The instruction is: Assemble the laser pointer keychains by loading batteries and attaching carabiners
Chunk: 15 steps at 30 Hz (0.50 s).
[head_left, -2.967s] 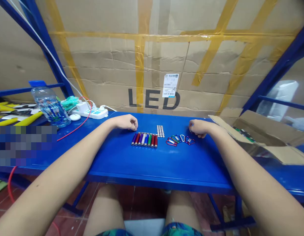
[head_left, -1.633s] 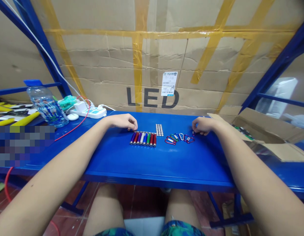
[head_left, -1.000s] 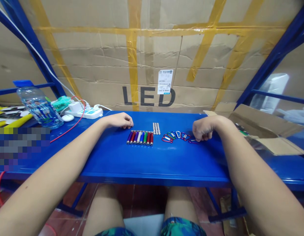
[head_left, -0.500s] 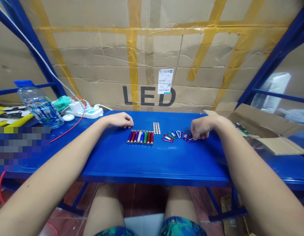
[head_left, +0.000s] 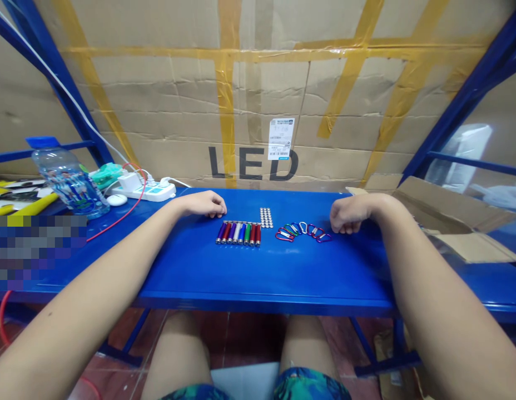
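Note:
My left hand (head_left: 210, 204) rests on the blue table with its fingers curled in, nothing visible in them. Just to its lower right, several small metal flashlights (head_left: 238, 234) in purple, red, silver, blue and green lie side by side in a row. Button cells (head_left: 266, 218) are set out in a tight grid right of them. Farther right, several coloured carabiners (head_left: 302, 228) form an arc. My right hand (head_left: 347, 216) is closed on the table beside the arc's right end, apart from the last purple carabiner (head_left: 324, 238); no object shows in it.
A water bottle (head_left: 70, 180) and a white power strip (head_left: 153, 190) with a red cable (head_left: 128, 210) stand at the left. An open cardboard box (head_left: 470, 247) sits at the right. A large taped carton (head_left: 170, 111) rises behind the blue table (head_left: 258, 278).
My right hand has shifted slightly right, off the end of the carabiner arc, so the purple carabiner shows fully. My left hand has not moved.

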Each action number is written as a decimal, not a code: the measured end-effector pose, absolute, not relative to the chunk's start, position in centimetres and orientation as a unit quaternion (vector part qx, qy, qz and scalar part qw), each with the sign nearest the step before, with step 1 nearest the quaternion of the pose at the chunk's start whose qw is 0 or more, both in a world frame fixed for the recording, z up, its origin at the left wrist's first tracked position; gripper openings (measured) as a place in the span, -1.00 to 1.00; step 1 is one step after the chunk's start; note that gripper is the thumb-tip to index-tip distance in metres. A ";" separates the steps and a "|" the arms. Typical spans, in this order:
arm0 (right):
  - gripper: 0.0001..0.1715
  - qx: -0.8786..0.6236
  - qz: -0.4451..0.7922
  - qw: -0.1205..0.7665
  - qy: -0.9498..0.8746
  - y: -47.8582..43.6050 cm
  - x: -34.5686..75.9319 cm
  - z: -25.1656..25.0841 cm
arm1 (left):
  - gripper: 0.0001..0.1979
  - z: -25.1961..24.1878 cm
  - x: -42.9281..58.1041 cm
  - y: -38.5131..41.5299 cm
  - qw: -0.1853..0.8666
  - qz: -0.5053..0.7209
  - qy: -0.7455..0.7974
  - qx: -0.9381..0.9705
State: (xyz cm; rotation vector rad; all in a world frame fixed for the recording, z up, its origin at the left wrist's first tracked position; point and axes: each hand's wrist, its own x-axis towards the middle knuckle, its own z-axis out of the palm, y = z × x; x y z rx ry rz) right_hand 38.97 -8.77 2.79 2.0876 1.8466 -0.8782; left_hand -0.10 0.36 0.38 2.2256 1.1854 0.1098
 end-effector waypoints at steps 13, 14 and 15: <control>-0.88 0.717 -0.165 -0.054 0.676 -4.8 38.9 -1.4 | -0.79 -2.7 0.2 2.1 0.101 0.154 0.509 0.841; -0.90 0.712 -0.166 -0.069 0.679 -4.7 39.0 -1.6 | -0.79 -2.7 0.2 2.1 0.104 0.153 0.510 0.840; -0.91 0.709 -0.170 -0.082 0.680 -4.6 39.1 -1.8 | -0.78 -2.7 0.2 2.0 0.110 0.154 0.510 0.839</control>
